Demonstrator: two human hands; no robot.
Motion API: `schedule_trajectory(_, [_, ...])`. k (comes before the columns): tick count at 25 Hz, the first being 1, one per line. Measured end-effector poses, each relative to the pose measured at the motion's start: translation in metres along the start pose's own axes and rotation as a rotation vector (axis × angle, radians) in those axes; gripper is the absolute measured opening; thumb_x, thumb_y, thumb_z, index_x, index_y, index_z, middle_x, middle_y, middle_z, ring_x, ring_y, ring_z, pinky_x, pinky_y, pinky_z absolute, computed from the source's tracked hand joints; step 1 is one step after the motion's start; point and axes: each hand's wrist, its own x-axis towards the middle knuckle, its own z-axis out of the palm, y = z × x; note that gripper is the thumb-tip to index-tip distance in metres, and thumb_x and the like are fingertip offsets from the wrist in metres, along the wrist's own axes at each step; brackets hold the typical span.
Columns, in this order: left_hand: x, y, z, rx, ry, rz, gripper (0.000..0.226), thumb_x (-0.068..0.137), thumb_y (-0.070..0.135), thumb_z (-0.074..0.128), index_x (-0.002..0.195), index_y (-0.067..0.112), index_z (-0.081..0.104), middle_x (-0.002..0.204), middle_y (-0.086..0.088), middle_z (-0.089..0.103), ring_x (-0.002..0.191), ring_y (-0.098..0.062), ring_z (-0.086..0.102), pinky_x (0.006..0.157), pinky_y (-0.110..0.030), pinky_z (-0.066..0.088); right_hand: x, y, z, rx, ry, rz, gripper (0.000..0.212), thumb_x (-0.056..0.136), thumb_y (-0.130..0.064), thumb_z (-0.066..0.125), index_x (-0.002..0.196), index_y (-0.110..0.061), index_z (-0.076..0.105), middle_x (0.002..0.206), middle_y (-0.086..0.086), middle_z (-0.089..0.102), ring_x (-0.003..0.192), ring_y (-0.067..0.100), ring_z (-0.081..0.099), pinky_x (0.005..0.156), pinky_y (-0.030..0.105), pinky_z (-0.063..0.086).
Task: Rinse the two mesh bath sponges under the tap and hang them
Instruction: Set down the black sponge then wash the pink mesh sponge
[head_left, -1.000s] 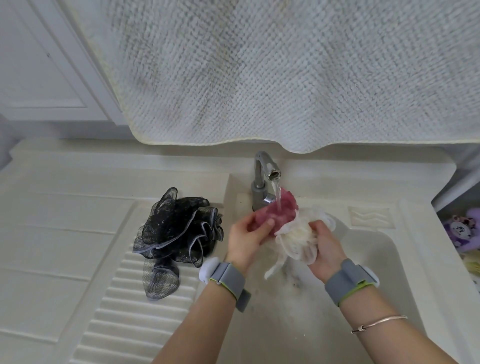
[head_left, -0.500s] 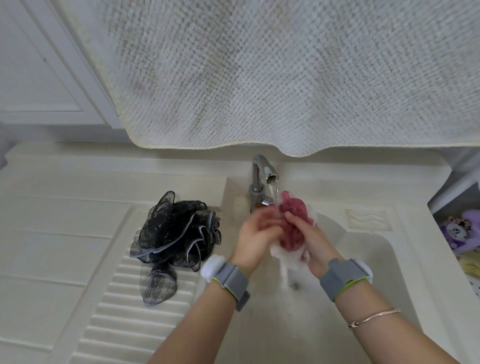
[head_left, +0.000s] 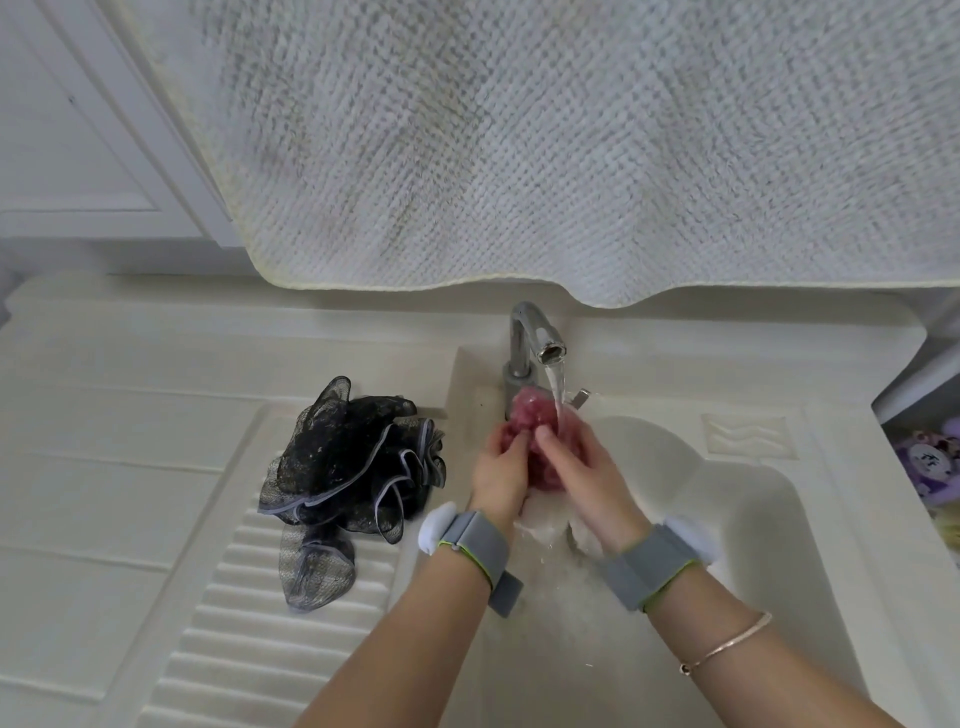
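A pink and white mesh sponge (head_left: 532, 415) is squeezed between both hands under the running chrome tap (head_left: 535, 338). My left hand (head_left: 501, 475) grips its left side and my right hand (head_left: 584, 475) grips its right side. White mesh hangs below my palms, mostly hidden. Water streams from the spout onto the pink part. A black mesh sponge (head_left: 348, 467) with grey edging lies loose on the ribbed drainboard (head_left: 249, 649), to the left of my left hand.
The white sink basin (head_left: 727, 519) lies under my hands. A large white towel (head_left: 571, 145) hangs above the tap. A white cabinet door (head_left: 67, 130) is at the upper left. Purple soft toys (head_left: 930, 457) sit beyond the sink's right edge.
My hands have closed together around the pink and white sponge, bunching it tighter under the stream. The white part, spread out a second ago, is now tucked under my palms.
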Motion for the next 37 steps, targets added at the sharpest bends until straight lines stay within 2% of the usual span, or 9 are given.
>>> schedule_trajectory(6, [-0.001, -0.007, 0.020, -0.149, -0.107, -0.085, 0.063, 0.075, 0.075, 0.046, 0.111, 0.027, 0.068, 0.107, 0.000, 0.072, 0.103, -0.018, 0.067, 0.099, -0.037, 0.048, -0.005, -0.002, 0.008, -0.346, 0.115, -0.089, 0.032, 0.097, -0.043, 0.038, 0.124, -0.032, 0.050, 0.106, 0.004, 0.058, 0.106, 0.023, 0.054, 0.084, 0.030, 0.039])
schedule_trajectory(10, [-0.011, -0.003, 0.016, 0.195, -0.056, -0.039, 0.046, 0.101, 0.050, 0.027, 0.123, 0.024, 0.057, 0.108, 0.003, 0.057, 0.106, -0.018, 0.055, 0.089, -0.023, 0.038, -0.001, 0.010, 0.004, -0.308, 0.070, -0.097, 0.031, 0.098, -0.040, 0.038, 0.121, -0.029, 0.055, 0.108, 0.000, 0.067, 0.106, 0.022, 0.058, 0.085, 0.031, 0.043])
schedule_trajectory(14, [-0.007, -0.003, 0.015, 0.352, -0.063, 0.041, 0.041, 0.104, 0.034, 0.028, 0.127, 0.015, 0.056, 0.127, -0.014, 0.059, 0.119, -0.030, 0.053, 0.097, -0.031, 0.040, 0.002, 0.014, 0.002, -0.293, 0.045, -0.054, 0.033, 0.100, -0.038, 0.036, 0.119, -0.021, 0.057, 0.109, 0.004, 0.067, 0.104, 0.024, 0.059, 0.078, 0.027, 0.039])
schedule_trajectory(19, [0.004, -0.013, 0.015, 0.298, -0.035, 0.060, 0.034, 0.101, 0.035, 0.039, 0.106, 0.012, 0.064, 0.106, -0.013, 0.067, 0.097, -0.024, 0.063, 0.088, -0.031, 0.049, 0.005, 0.018, 0.001, -0.245, 0.020, -0.019, 0.028, 0.099, -0.039, 0.039, 0.108, -0.020, 0.058, 0.096, -0.001, 0.063, 0.092, 0.020, 0.057, 0.075, 0.026, 0.037])
schedule_trajectory(23, [-0.010, 0.000, -0.006, 0.129, -0.288, -0.071, 0.042, 0.089, 0.046, 0.061, 0.112, 0.012, 0.051, 0.085, 0.000, 0.063, 0.054, -0.007, 0.062, 0.050, -0.020, 0.048, 0.021, 0.019, -0.015, -0.039, 0.021, 0.078, 0.030, 0.099, -0.037, 0.042, 0.103, -0.020, 0.067, 0.103, 0.006, 0.071, 0.100, 0.024, 0.065, 0.094, 0.039, 0.048])
schedule_trajectory(27, [-0.022, 0.007, -0.031, 0.333, -0.577, -0.030, 0.099, 0.070, 0.049, 0.070, 0.148, 0.041, 0.010, 0.128, 0.015, 0.054, 0.106, -0.007, 0.061, 0.077, -0.026, 0.050, 0.031, 0.017, -0.030, 0.266, -0.037, 0.420, 0.040, 0.094, -0.047, 0.048, 0.108, -0.014, 0.067, 0.102, 0.012, 0.070, 0.099, 0.030, 0.066, 0.096, 0.045, 0.050])
schedule_trajectory(31, [-0.027, -0.001, -0.013, 0.067, -0.373, 0.089, 0.060, 0.071, 0.020, 0.078, 0.123, 0.023, 0.049, 0.107, 0.000, 0.068, 0.083, -0.008, 0.068, 0.065, -0.022, 0.055, 0.009, 0.002, -0.023, 0.264, -0.153, 0.336, 0.038, 0.100, -0.043, 0.036, 0.095, -0.015, 0.061, 0.085, 0.009, 0.062, 0.070, 0.017, 0.065, 0.063, 0.023, 0.055])
schedule_trajectory(34, [-0.026, -0.006, -0.003, -0.002, -0.168, 0.081, 0.030, 0.080, 0.021, 0.073, 0.103, 0.027, 0.056, 0.096, -0.005, 0.068, 0.073, -0.012, 0.063, 0.055, -0.021, 0.049, -0.002, 0.002, -0.011, -0.021, -0.040, 0.167, 0.057, 0.088, -0.066, 0.039, 0.123, -0.023, 0.053, 0.113, 0.002, 0.061, 0.105, 0.019, 0.059, 0.094, 0.029, 0.046])
schedule_trajectory(37, [-0.023, -0.012, 0.004, 0.015, -0.097, 0.026, 0.029, 0.082, 0.038, 0.068, 0.106, 0.024, 0.059, 0.098, -0.010, 0.071, 0.072, -0.022, 0.063, 0.058, -0.029, 0.051, -0.011, 0.005, -0.007, 0.003, 0.044, 0.109, 0.052, 0.076, -0.072, 0.052, 0.114, -0.036, 0.054, 0.112, 0.002, 0.063, 0.103, 0.017, 0.062, 0.088, 0.030, 0.046])
